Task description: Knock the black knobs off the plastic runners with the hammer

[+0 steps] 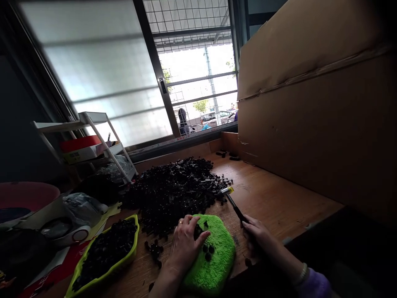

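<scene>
A green fuzzy pad (pixel 217 258) lies at the desk (pixel 273 203) near edge, small black pieces (pixel 208 250) on it. The left hand (pixel 186 244) rests flat there, grip wide; the right hand (pixel 257 234) grips a black-handled tool (pixel 233 203) just beside. Behind lies a black heap (pixel 173 186). A green tray (pixel 134 251) sits left, cardboard (pixel 316 116) stands right, and a window (pixel 198 82) is beyond.

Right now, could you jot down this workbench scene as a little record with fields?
Left hand: rests on the green fluffy pad, fingers beside small black parts
Right hand: grips a black-handled tool, yellow-banded tip toward the pile
Pile: heap of small black parts on the wooden table
Tray: green tray left of the pad, full of black parts
Right side: large cardboard box
</scene>
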Tool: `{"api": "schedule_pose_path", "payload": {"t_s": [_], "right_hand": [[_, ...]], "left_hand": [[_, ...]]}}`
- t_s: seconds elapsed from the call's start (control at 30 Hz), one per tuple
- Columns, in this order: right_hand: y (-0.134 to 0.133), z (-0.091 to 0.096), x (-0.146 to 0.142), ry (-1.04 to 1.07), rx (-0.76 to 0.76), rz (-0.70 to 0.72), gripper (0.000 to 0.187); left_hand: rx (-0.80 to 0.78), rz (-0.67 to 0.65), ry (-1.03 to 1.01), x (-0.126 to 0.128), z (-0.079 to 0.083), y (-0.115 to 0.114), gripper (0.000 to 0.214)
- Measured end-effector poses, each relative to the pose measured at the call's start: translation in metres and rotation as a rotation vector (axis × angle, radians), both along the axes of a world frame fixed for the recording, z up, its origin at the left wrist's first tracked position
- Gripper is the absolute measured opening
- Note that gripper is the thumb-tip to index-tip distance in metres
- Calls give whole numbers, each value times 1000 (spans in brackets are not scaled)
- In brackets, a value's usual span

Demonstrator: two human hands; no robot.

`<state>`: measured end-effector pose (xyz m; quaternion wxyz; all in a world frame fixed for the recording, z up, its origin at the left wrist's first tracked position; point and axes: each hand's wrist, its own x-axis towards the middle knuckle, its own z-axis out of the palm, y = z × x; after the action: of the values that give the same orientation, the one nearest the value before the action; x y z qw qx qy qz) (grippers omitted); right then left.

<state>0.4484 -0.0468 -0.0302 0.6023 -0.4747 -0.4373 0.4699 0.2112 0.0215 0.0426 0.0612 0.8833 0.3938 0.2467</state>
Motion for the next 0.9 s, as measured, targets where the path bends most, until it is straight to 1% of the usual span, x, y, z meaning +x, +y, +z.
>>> {"api": "schedule_pose_path", "payload": {"t_s": [0.07,0.17,0.27,0.33,0.4,0.5,0.6,0.67,0.7,0.73,0.8,0.83,0.87,0.9], "right_hand": [[-10,6,-2,27,24,-37,25],[-36,12,-9,60,44,-86,21],[-63,10,-22,102,24,-45,24],[-73,6,-32,114,41,10,26],[-73,2,-39,130,63,49,28],[-60,-1,-43,177,80,58,29],[-43,1,-41,218,88,68,27],[-35,2,-39,221,79,97,27],[-33,1,-38,215,76,111,27],[-32,0,-38,206,73,123,28],[-35,-1,-40,197,71,123,29],[-37,-1,-41,198,70,108,30],[-41,0,-41,202,70,83,30],[-45,2,-41,208,72,50,31]], "left_hand": [[11,2,-42,-2,-1,0,47],[10,1,-107,-4,-3,1,48],[-19,-25,-151,-4,-4,2,49],[-49,-40,-195,-4,-4,2,50],[-92,-57,-273,-6,-4,2,50],[-227,-63,-457,-12,-5,5,46],[-407,-22,-688,-20,-10,10,48],[-460,19,-819,-24,-13,10,52],[-441,59,-852,-25,-14,8,51],[-386,113,-851,-25,-13,4,48],[-203,197,-737,-21,-10,-10,36],[-105,194,-635,-18,-6,-19,30],[-20,147,-519,-13,-2,-28,24],[41,63,-400,-6,3,-38,20]]}}
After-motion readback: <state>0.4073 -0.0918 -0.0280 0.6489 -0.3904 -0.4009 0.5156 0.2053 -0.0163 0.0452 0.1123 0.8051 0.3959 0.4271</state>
